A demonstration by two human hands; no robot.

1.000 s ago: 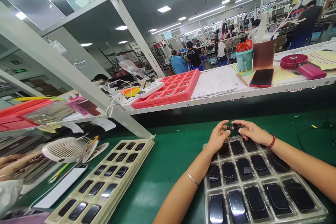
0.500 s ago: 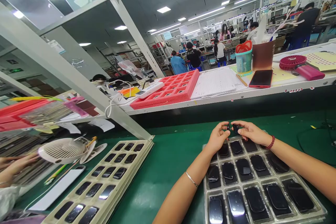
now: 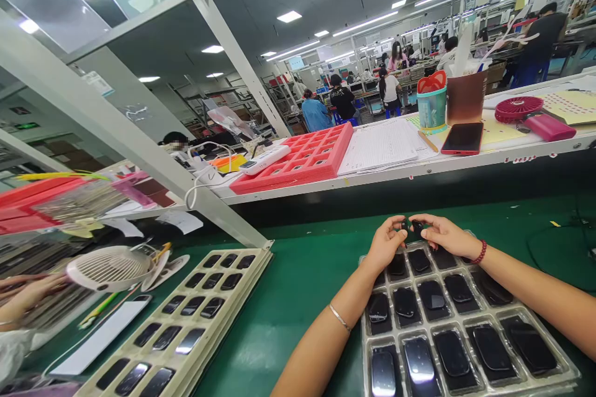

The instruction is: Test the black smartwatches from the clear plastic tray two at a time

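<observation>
My left hand (image 3: 387, 240) and my right hand (image 3: 444, 233) meet over the far edge of a clear plastic tray (image 3: 554, 378). Each hand pinches a small black part (image 3: 411, 226), and the two pieces sit close together between the fingertips. The tray lies on the green mat (image 3: 298, 285) and holds several glossy black oval parts (image 3: 433, 295) in rows of pockets. A silver bangle circles my left wrist and a red bead bracelet my right.
A beige tray (image 3: 218, 329) of several black parts lies at lower left beside a white fan (image 3: 109, 267). Another person's hand (image 3: 25, 298) shows at far left. Behind, a shelf carries a red tray (image 3: 302, 158), papers, a phone (image 3: 463, 138) and cups. People work in the background.
The two hands have closed slightly together at the tray's far edge; the person's hand at far left has shifted a little. Nothing else moved.
</observation>
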